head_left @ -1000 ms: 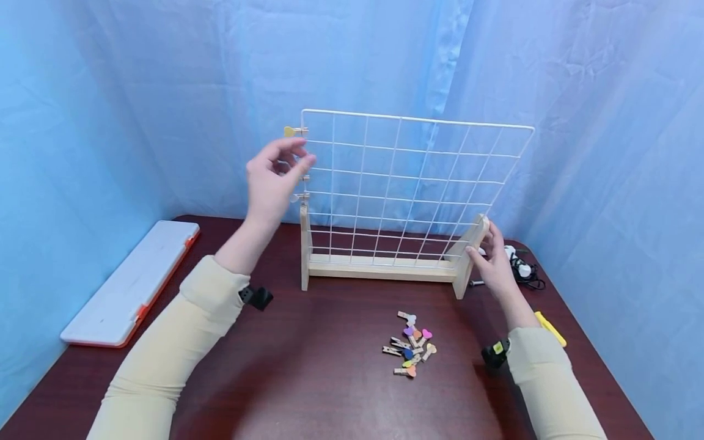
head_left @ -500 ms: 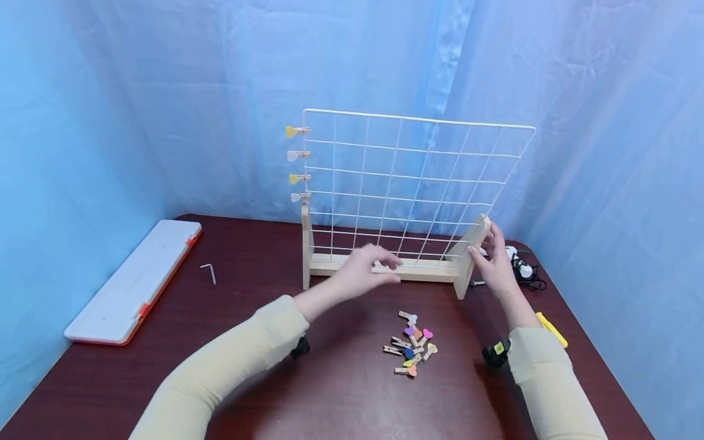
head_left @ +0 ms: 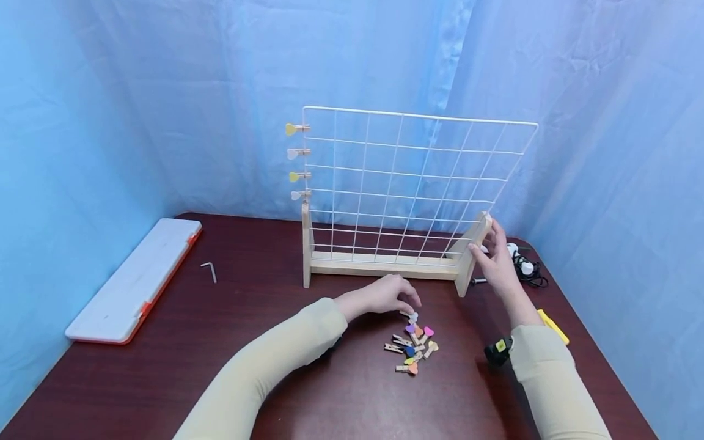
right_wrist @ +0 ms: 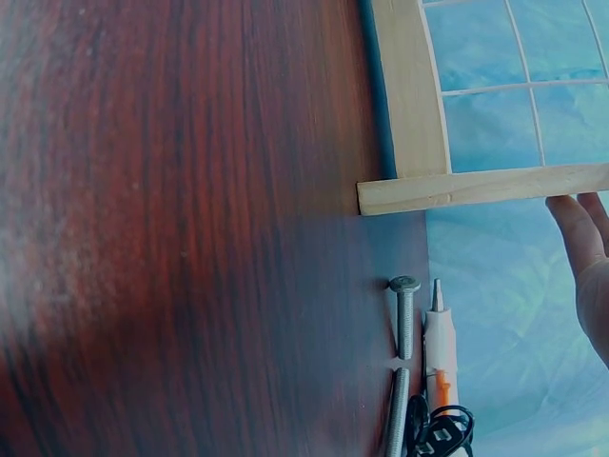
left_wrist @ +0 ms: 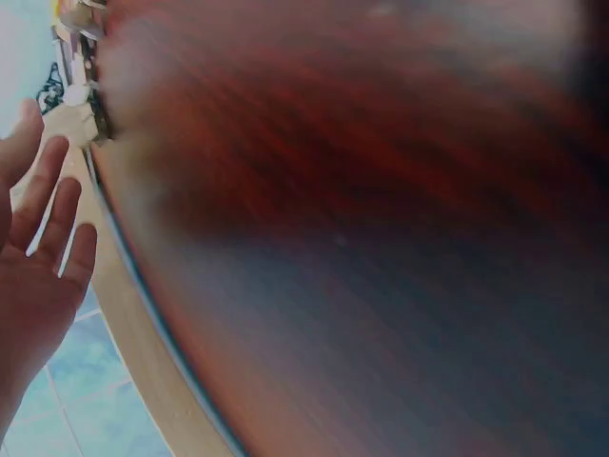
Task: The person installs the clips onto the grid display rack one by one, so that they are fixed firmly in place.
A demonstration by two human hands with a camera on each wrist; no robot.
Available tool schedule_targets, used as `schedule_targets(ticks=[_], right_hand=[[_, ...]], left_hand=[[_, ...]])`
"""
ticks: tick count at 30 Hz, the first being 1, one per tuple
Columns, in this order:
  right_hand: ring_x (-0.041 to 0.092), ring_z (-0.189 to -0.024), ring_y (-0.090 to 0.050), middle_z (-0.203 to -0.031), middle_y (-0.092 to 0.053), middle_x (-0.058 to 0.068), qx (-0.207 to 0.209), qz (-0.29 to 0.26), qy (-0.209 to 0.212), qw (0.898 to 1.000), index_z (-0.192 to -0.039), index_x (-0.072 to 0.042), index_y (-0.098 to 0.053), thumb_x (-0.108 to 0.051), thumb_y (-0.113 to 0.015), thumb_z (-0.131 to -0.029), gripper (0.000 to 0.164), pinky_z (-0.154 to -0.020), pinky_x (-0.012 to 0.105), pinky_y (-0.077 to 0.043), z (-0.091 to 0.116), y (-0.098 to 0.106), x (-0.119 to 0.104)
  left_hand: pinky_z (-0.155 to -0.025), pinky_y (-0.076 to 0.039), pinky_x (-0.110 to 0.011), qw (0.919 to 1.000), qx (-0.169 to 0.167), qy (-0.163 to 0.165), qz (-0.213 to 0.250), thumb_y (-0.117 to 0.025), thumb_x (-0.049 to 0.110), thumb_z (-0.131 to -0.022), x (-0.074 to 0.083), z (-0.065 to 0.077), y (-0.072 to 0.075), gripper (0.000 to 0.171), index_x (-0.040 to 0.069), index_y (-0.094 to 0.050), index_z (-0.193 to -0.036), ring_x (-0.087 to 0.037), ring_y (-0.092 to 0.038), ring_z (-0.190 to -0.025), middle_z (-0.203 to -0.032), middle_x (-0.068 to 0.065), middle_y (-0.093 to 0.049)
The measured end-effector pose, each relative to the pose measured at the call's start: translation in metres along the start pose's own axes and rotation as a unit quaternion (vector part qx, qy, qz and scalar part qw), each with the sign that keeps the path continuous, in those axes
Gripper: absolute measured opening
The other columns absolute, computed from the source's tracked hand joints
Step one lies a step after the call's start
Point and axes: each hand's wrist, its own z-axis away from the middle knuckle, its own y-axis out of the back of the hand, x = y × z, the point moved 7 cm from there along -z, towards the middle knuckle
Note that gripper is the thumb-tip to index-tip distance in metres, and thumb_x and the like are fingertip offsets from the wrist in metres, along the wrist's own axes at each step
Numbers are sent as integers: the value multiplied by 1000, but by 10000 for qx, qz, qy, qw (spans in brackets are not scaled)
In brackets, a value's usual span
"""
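My left hand (head_left: 387,294) reaches down over the pile of small wooden clothespins, fingertips right at a clothespin with a white heart (head_left: 414,317). Its fingers look loose and slightly spread in the left wrist view. Other clothespins in the pile carry hearts such as a pink one (head_left: 429,332). My right hand (head_left: 497,263) holds the right upright of the wooden stand (head_left: 385,270), thumb at the front and fingers behind. A white wire grid (head_left: 403,115) stands upright in it. Several clothespins with yellow and white hearts, one at top yellow (head_left: 290,129), clip its left edge.
A white case (head_left: 134,281) with orange latches lies at the left, near a hex key (head_left: 213,274). Beyond the right upright are bolts (right_wrist: 404,319), a white tool with a metal tip (right_wrist: 440,338) and a black cord (right_wrist: 447,428). A yellow tool (head_left: 552,326) lies beside the right forearm.
My left hand has left the grid's left edge, uncovering the clipped clothespins, and moved right and down to the pile. The right hand stays on the upright.
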Motion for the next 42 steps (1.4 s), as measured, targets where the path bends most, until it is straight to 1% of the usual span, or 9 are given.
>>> schedule_targets(ticks=[5, 10, 17, 21, 26, 29, 35, 39, 42], right_hand=[[34, -120, -34, -136, -31, 20, -14, -60, 29, 10000, -142, -32, -7, -12, -50, -90, 71, -90, 54, -37, 0, -1, 0], [33, -120, -35, -135, -31, 19, 33, -57, 2, 10000, -142, -33, -8, -12, -51, -90, 71, -90, 54, -38, 0, -1, 3], [32, -120, -35, -134, -33, 18, 47, -56, -26, 10000, -141, -34, -8, -13, -52, -90, 71, -90, 52, -38, 0, 0, 5], [32, -120, -35, -134, -33, 18, -14, -51, -1, 10000, -141, -34, -8, -13, -51, -90, 70, -89, 49, -39, 0, -1, 5], [31, -118, -36, -134, -33, 19, -7, -86, 53, 9999, -142, -31, -9, -12, -52, -90, 70, -84, 28, -43, 0, -3, 5], [31, -117, -37, -133, -34, 20, 5, -133, 100, 9999, -142, -29, -10, -11, -52, -89, 70, -79, 15, -41, 0, -2, 4], [33, -117, -37, -132, -35, 20, -2, -105, 95, 9999, -142, -30, -9, -10, -52, -90, 70, -78, 15, -41, -1, -2, 4], [34, -116, -39, -131, -36, 20, 16, -129, 132, 9998, -142, -30, -10, -9, -52, -89, 70, -78, 16, -42, 0, -2, 4], [33, -115, -40, -130, -37, 20, 39, -159, 156, 9997, -142, -30, -11, -9, -52, -89, 70, -77, 15, -42, -1, -1, 3]], left_hand=[[-69, -44, -9, 9992, -369, -44, 115, -67, 24, -79, -5, -8, -17, 13, 16, -71, -89, 6, -54, -73, -81, 11, -66], [-67, -44, -8, 9986, -527, -63, 65, -67, 24, -79, -4, -10, -22, 9, 17, -70, -84, 8, -52, -69, -77, 13, -64], [-66, -42, -8, 9989, -461, -4, 55, -66, 22, -81, -4, -5, -16, 7, 17, -68, -83, 6, -52, -68, -75, 12, -63], [-64, -42, -10, 9993, -164, 76, 312, -65, 20, -82, -6, 1, 1, 6, 15, -66, -80, 1, -51, -65, -71, 10, -61], [-59, -44, -13, 9967, 135, 263, 752, -64, 26, -82, -6, 15, 38, 9, 17, -63, -81, -4, -53, -58, -62, 7, -58], [-61, -45, -13, 9956, 385, 295, 807, -63, 28, -82, -2, 24, 69, 11, 18, -65, -86, -8, -58, -60, -63, 7, -60], [-66, -48, -16, 9912, 1118, 314, 641, -63, 27, -83, 17, 44, 146, 16, 17, -69, -94, -4, -59, -70, -78, 10, -65], [-69, -50, -19, 9792, 1856, 141, 803, -65, 25, -81, 31, 60, 200, 15, 15, -68, -92, -6, -61, -72, -80, 8, -65], [-71, -51, -22, 9627, 2594, -11, 767, -66, 21, -80, 38, 75, 241, 13, 13, -68, -90, -4, -60, -73, -81, 7, -65]])
